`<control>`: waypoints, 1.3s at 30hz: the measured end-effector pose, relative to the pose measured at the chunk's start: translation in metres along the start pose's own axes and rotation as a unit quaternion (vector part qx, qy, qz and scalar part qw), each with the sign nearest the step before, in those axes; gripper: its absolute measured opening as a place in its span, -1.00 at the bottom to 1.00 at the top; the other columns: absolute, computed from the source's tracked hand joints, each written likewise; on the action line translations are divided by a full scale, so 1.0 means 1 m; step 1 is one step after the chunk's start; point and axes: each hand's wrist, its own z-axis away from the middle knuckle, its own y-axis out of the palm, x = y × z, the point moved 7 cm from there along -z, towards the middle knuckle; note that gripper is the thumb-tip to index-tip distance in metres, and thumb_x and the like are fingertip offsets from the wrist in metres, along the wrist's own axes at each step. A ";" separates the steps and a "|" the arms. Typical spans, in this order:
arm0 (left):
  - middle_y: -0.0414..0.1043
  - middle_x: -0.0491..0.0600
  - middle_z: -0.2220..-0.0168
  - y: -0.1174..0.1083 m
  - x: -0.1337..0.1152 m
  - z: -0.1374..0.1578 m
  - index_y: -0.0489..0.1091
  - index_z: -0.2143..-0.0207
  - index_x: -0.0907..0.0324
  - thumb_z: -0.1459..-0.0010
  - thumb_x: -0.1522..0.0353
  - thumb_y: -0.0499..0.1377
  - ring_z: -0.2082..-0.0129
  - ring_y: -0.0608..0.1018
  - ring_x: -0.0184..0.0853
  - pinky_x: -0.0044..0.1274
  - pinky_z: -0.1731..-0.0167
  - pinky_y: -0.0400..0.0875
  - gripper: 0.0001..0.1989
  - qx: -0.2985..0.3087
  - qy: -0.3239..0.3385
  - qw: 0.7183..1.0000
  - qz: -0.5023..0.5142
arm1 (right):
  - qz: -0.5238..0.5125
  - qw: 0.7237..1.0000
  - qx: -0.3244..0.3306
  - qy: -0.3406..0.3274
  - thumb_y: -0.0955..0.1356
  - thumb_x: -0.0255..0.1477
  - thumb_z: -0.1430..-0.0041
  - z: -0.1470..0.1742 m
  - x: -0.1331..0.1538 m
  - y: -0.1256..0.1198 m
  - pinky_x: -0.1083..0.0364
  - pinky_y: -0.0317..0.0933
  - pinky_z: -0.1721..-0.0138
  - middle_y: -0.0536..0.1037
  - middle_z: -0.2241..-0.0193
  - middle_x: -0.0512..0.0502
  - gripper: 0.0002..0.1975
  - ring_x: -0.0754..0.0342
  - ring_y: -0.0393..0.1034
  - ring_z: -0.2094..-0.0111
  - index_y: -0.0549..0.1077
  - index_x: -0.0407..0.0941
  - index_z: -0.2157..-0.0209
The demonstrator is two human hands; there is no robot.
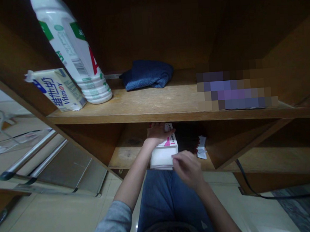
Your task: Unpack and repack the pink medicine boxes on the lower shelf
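A white box (173, 140) with pink and dark print lies on the lower shelf, its near part showing a plain white inside (162, 158). My left hand (157, 133) rests over the far part of the box, thumb across its top and fingers curled toward its far left side. At the near right edge of the white inside is my right hand (189, 166), its fingers closed in a pinch. Whatever it pinches is hidden by the fingers. A crumpled white paper piece (201, 148) lies right of the box, beside dark items I cannot make out.
Above, the upper shelf (133, 108) holds a Vitasoy carton (59, 89), a large white bottle (72, 54), a folded dark blue cloth (148, 74) and a blurred purple thing (230, 93). A metal-framed stool or rack (33, 163) stands left. A black cable (252, 190) hangs right.
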 end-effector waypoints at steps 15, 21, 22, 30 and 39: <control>0.29 0.06 -0.09 0.000 -0.002 -0.005 0.25 -0.06 0.08 -0.07 -0.13 -0.10 -0.10 0.29 -0.10 -0.34 0.00 0.25 -0.34 -0.007 -0.016 1.000 -0.001 | 0.163 0.923 0.338 0.085 0.19 -0.51 -0.16 -0.015 -0.008 0.106 -0.03 0.22 0.08 0.50 0.19 -0.33 -0.71 -0.11 0.37 0.14 0.43 -0.28 0.16; 0.25 0.06 -0.12 -0.002 -0.005 -0.001 0.21 -0.09 0.09 -0.08 -0.13 -0.16 -0.13 0.26 -0.07 -0.33 0.02 0.27 -0.31 -0.012 -0.009 1.000 -0.002 | 0.183 0.913 0.351 0.102 0.14 -0.54 -0.19 -0.028 -0.022 0.125 -0.07 0.13 -0.02 0.52 0.13 -0.37 -0.62 -0.16 0.38 0.06 0.42 -0.29 0.04; 0.26 0.05 -0.12 -0.001 -0.004 -0.002 0.21 -0.09 0.08 -0.08 -0.13 -0.15 -0.13 0.26 -0.08 -0.33 0.02 0.28 -0.31 -0.017 -0.010 1.000 0.000 | 0.186 0.914 0.344 0.106 0.14 -0.54 -0.18 -0.031 -0.025 0.125 -0.10 0.09 -0.06 0.49 0.08 -0.36 -0.60 -0.18 0.34 0.00 0.39 -0.28 0.00; 0.29 0.05 -0.09 0.007 0.001 -0.009 0.21 -0.08 0.06 -0.04 -0.14 -0.08 -0.11 0.27 -0.09 -0.35 0.00 0.24 -0.32 -0.019 -0.035 0.999 0.003 | 0.151 0.941 0.249 0.174 0.20 -0.42 -0.15 -0.042 -0.049 0.123 -0.10 -0.06 -0.16 0.35 -0.11 -0.15 -0.53 -0.13 0.11 -0.17 0.25 -0.11 -0.12; 0.31 0.06 -0.06 0.000 -0.004 -0.003 0.25 -0.04 0.07 -0.06 -0.11 -0.06 -0.11 0.26 -0.07 -0.32 -0.03 0.19 -0.36 -0.017 -0.024 0.999 0.015 | 0.196 0.930 0.269 0.158 0.20 -0.44 -0.18 -0.035 -0.034 0.112 -0.17 0.14 0.01 0.50 0.12 -0.32 -0.66 -0.23 0.35 0.07 0.40 -0.22 0.05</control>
